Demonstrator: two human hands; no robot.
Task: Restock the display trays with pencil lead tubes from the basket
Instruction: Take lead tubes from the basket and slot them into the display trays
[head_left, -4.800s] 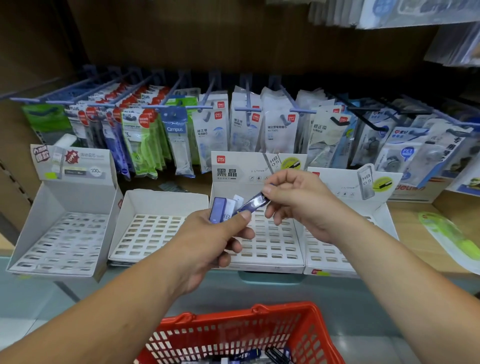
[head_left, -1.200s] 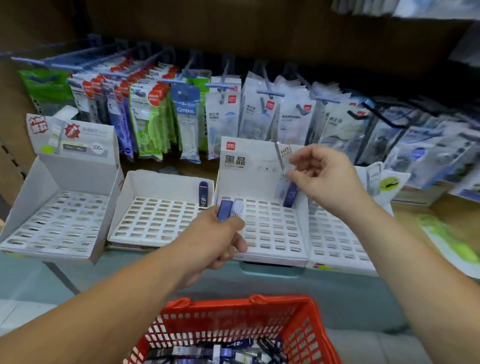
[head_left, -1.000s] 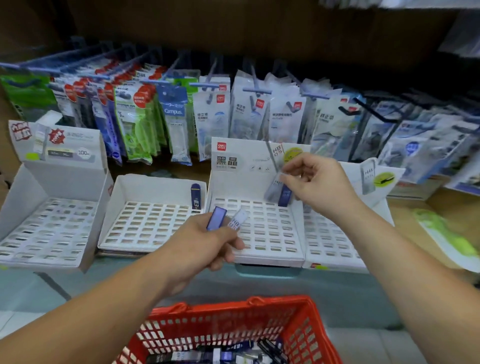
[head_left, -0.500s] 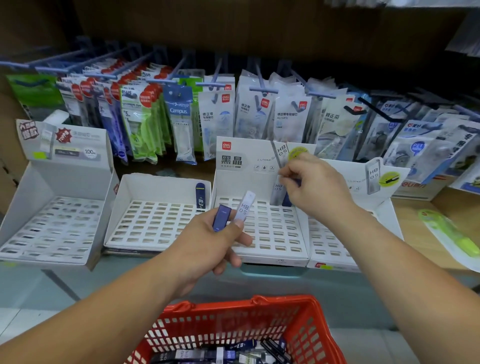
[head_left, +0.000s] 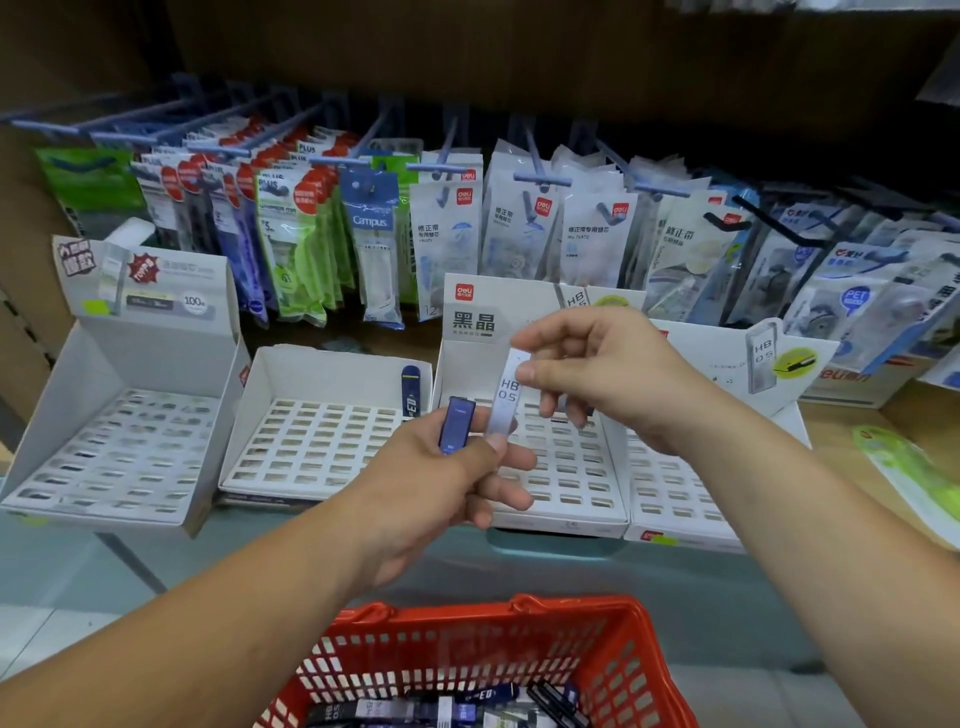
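Here, in the head view, the step in hand looks like a hand-over between the two hands. The left hand grips two tubes side by side, a blue tube and a pale tube marked HB 0.5. Its thumb lies across their lower ends and its fingers curl beneath. The right hand pinches the pale tube's upper end between thumb and forefinger, its other fingers loosely bent below. So the pale tube is held at both ends, nearly upright and leaning a little right, and the blue tube stands just left of it in the left hand alone. Both hands hang over the front of the third tray, whose visible slots show no tubes; its back right corner is hidden by the right hand. The second tray holds a lone tube standing at its back right corner. The basket sits low in front, with more tubes lying in its bottom. By my reading, restocking has barely begun. The next move calls for the left thumb to ease off the pale tube without dropping the blue one. The right hand then needs to carry the pale tube upright to a slot and push it straight down.
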